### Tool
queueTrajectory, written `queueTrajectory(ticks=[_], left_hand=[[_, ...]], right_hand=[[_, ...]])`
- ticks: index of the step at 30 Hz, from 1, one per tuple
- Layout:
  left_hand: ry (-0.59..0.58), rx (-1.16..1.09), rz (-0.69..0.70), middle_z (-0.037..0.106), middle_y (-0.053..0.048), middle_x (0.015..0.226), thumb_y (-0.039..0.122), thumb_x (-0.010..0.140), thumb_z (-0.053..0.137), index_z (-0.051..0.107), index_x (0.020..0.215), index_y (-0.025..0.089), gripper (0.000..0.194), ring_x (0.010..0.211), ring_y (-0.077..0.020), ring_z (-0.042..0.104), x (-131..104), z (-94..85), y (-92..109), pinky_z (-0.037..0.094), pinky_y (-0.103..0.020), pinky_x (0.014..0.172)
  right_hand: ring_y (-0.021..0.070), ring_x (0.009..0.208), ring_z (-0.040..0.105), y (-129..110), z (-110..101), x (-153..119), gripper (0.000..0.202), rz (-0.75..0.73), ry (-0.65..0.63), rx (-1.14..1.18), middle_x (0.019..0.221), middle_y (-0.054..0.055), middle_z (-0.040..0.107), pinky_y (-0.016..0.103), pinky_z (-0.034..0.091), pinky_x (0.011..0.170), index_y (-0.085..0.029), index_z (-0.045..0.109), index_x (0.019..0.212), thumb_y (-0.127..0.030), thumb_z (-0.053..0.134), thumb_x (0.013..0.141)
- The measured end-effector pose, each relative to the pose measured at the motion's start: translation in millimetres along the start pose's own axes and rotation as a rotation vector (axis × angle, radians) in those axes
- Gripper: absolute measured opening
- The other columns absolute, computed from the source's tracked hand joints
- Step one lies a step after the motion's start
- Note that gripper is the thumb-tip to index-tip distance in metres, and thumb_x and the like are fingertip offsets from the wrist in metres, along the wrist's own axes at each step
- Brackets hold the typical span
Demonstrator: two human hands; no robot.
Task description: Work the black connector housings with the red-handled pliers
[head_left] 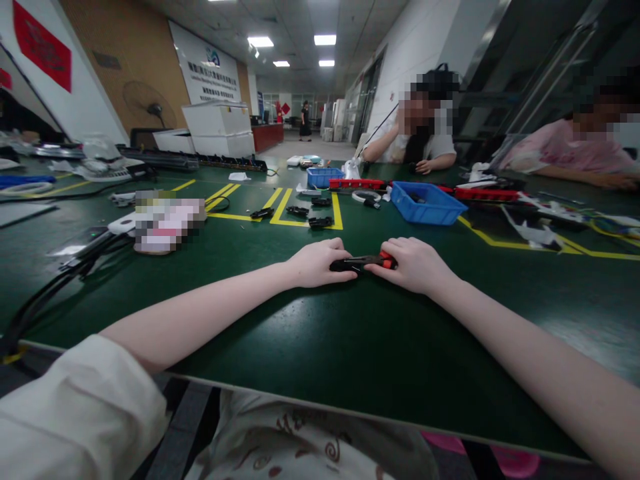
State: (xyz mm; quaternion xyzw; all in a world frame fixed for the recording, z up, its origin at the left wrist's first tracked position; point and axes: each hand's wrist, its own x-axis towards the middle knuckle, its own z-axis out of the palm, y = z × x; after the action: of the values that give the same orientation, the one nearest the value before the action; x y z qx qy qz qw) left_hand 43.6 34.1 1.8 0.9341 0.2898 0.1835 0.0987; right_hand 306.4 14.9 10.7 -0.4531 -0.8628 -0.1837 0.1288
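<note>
Both hands meet over the green tabletop, a little right of the middle of the view. My left hand (320, 263) is closed on a small black part (345, 265), whose fine detail is too small to make out. My right hand (413, 263) grips pliers with red-orange handles (387, 259). The dark jaws of the pliers point left and reach the black part. Beyond my hands, several similar black parts (320, 222) lie inside and beside yellow tape outlines.
A blue bin (427, 203) stands beyond my right hand, and a smaller blue bin (324, 177) lies further back. To the left are a phone-like object (167, 227) and black cables (50, 293). Two people sit across the table. Red strips (360, 184) and wires lie at the back.
</note>
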Motion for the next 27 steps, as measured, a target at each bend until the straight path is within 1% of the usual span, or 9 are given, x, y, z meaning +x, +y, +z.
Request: queueTrajectory(ticks=[2,6,9,12,15,18,23,25,27], left_hand=[[-0.005,-0.002,0.002,0.063,-0.007,0.116,0.051,0.098,0.06,0.073,0.121,0.02,0.041,0.095,-0.0206,0.065,-0.2,-0.4,-0.3,0.049,-0.032,0.08],[-0.004,0.008,-0.005,0.063,-0.008,0.115,0.051,0.098,0.059,0.074,0.121,0.02,0.041,0.095,-0.021,0.066,0.0,-0.3,0.2,0.051,-0.033,0.082],[0.051,-0.019,-0.017,0.064,-0.007,0.114,0.047,0.1,0.058,0.072,0.122,0.019,0.038,0.094,-0.0201,0.066,0.0,1.2,0.3,0.051,-0.033,0.082],[0.114,-0.074,-0.048,0.066,-0.006,0.112,0.038,0.099,0.061,0.072,0.112,0.018,0.026,0.093,-0.018,0.066,0.5,2.3,-0.7,0.05,-0.03,0.079],[0.127,-0.116,-0.082,0.068,-0.004,0.104,0.032,0.097,0.064,0.073,0.1,0.019,0.017,0.088,-0.0161,0.065,1.6,1.8,-2.2,0.048,-0.028,0.075],[0.124,-0.13,-0.093,0.068,-0.004,0.097,0.03,0.096,0.065,0.074,0.094,0.017,0.015,0.084,-0.0153,0.063,3.1,0.5,-3.1,0.047,-0.027,0.074],[0.116,-0.114,-0.094,0.067,-0.003,0.093,0.027,0.096,0.066,0.075,0.09,0.017,0.015,0.08,-0.0142,0.062,5.5,-1.2,-2.1,0.045,-0.026,0.072],[0.112,-0.106,-0.094,0.067,-0.002,0.092,0.028,0.096,0.066,0.075,0.089,0.017,0.015,0.08,-0.0139,0.061,6.1,-2.0,-1.3,0.044,-0.026,0.071],[0.11,-0.098,-0.099,0.067,-0.002,0.092,0.028,0.096,0.066,0.075,0.088,0.017,0.016,0.08,-0.0139,0.061,6.2,-2.9,-0.6,0.042,-0.026,0.069]], right_hand=[[0.0202,0.066,0.052,-0.3,0.4,0.4,0.05,0.001,-0.002,0.007,0.073,0.007,0.061,0.034,0.033,0.064,-0.023,0.055,0.075,-0.067,0.045,0.096],[0.0193,0.064,0.051,-0.6,0.3,1.0,0.051,-0.001,-0.005,0.019,0.072,0.007,0.061,0.034,0.033,0.062,-0.022,0.055,0.074,-0.067,0.044,0.096],[0.019,0.063,0.051,-1.4,-0.8,1.1,0.052,0.001,-0.011,0.021,0.07,0.006,0.06,0.034,0.032,0.061,-0.023,0.054,0.073,-0.068,0.044,0.096],[0.0197,0.063,0.053,-2.0,-2.1,1.1,0.052,-0.001,-0.015,0.018,0.07,0.006,0.06,0.034,0.033,0.061,-0.024,0.053,0.073,-0.069,0.044,0.096],[0.0199,0.063,0.053,-2.1,-2.4,1.1,0.052,-0.003,-0.015,0.022,0.071,0.007,0.061,0.034,0.033,0.061,-0.024,0.055,0.073,-0.069,0.044,0.096],[0.0207,0.065,0.054,-2.3,-1.5,1.4,0.053,0.011,-0.023,0.017,0.073,0.007,0.063,0.035,0.033,0.062,-0.023,0.056,0.074,-0.069,0.043,0.096],[0.0225,0.071,0.058,-3.9,-1.0,-0.7,0.052,0.03,-0.038,-0.014,0.078,0.009,0.065,0.036,0.035,0.065,-0.022,0.059,0.078,-0.069,0.043,0.096],[0.0233,0.074,0.06,-3.5,-1.7,-2.6,0.051,0.028,-0.037,-0.018,0.083,0.01,0.067,0.036,0.037,0.066,-0.021,0.061,0.083,-0.067,0.045,0.097],[0.0243,0.08,0.062,-1.4,-2.7,-4.6,0.05,0.013,-0.038,0.004,0.09,0.011,0.069,0.036,0.041,0.068,-0.019,0.064,0.091,-0.066,0.048,0.096]])
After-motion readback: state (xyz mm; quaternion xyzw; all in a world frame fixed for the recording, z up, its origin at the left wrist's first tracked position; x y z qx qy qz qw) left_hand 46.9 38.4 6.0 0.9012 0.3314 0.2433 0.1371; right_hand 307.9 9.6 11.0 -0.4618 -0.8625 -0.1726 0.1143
